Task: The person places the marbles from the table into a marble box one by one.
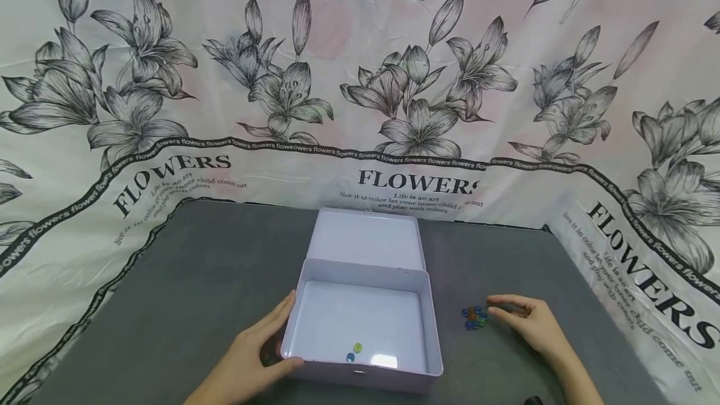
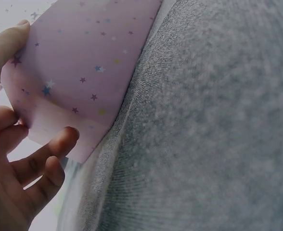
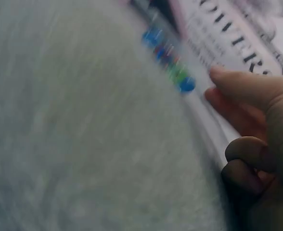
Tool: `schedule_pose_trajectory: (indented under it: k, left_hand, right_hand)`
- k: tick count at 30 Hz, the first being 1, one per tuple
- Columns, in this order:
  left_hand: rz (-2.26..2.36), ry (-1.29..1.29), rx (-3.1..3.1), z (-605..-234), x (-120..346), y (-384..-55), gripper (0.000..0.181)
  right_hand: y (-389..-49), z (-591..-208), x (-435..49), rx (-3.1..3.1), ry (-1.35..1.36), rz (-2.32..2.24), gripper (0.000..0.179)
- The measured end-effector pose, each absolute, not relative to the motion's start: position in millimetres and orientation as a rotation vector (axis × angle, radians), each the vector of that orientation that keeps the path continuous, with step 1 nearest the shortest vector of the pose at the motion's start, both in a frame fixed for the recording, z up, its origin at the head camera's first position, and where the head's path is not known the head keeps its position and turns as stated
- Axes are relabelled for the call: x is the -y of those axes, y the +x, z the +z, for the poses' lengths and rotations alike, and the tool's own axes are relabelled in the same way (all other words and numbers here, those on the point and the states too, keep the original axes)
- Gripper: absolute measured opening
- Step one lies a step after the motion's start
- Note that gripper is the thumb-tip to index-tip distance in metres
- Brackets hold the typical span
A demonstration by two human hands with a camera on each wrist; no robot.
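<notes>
Out beyond the left hand, a floral cloth (image 1: 107, 80) is hanging, its printed lettering running behind and to the outside of both hands. A dark grey tabletop (image 1: 197, 280) is stretching under and past the hands.

The left hand (image 1: 255, 342) is gripping the near corner of a box (image 1: 360, 317) on its own side, the thumb lying at the front rim and the other fingers reaching along the side wall. In the left wrist view, the box's outside is showing a pink surface with small coloured stars beside the fingers, and two of those fingers are bending clear of it.

The box is standing open just to the right of the left hand, between the two hands, and its lid (image 1: 368, 239) is lying back on the side farther from them. Inside, to the right of the left thumb, a blue marble (image 1: 350, 357) and a yellow-green marble (image 1: 357, 347) are resting close together near the front wall.

Farther right, a cluster of marbles (image 1: 472, 317) in blue, green and orange is sitting on the tabletop, just left of the right fingertips. The right hand (image 1: 531, 324) is hovering there, thumb and forefinger pointing at the cluster with a narrow gap between them, visibly holding nothing; its other fingers are curling loosely.
</notes>
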State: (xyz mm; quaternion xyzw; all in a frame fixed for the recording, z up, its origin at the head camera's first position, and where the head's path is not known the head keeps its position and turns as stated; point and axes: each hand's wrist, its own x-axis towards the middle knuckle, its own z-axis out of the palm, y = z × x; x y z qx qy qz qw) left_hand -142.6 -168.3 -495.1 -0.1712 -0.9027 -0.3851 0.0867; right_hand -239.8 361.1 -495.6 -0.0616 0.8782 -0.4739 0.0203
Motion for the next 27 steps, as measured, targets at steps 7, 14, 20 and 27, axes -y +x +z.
schedule_pose_trajectory:
  k: [7, 14, 20, 27]
  left_hand:
    - [-1.152, -0.502, 2.676, -494.1, 169.6, -145.4, 0.094]
    - [-1.248, -0.462, 2.711, -493.5, 169.1, -144.0, 0.095]
    - [-1.296, -0.415, 2.746, -490.4, 168.8, -144.0, 0.096]
    - [-1.283, -0.426, 2.761, -490.0, 170.1, -143.2, 0.097]
  right_hand:
    - [-237.2, -506.7, -369.8, -2.769, -0.412, -1.441, 0.029]
    - [-235.8, -511.0, -370.6, -2.802, -0.568, -1.390, 0.024]
    - [-238.4, -513.8, -365.4, -2.900, -0.606, -1.318, 0.022]
    - [-235.9, -516.1, -358.8, -3.028, -0.639, -1.213, 0.023]
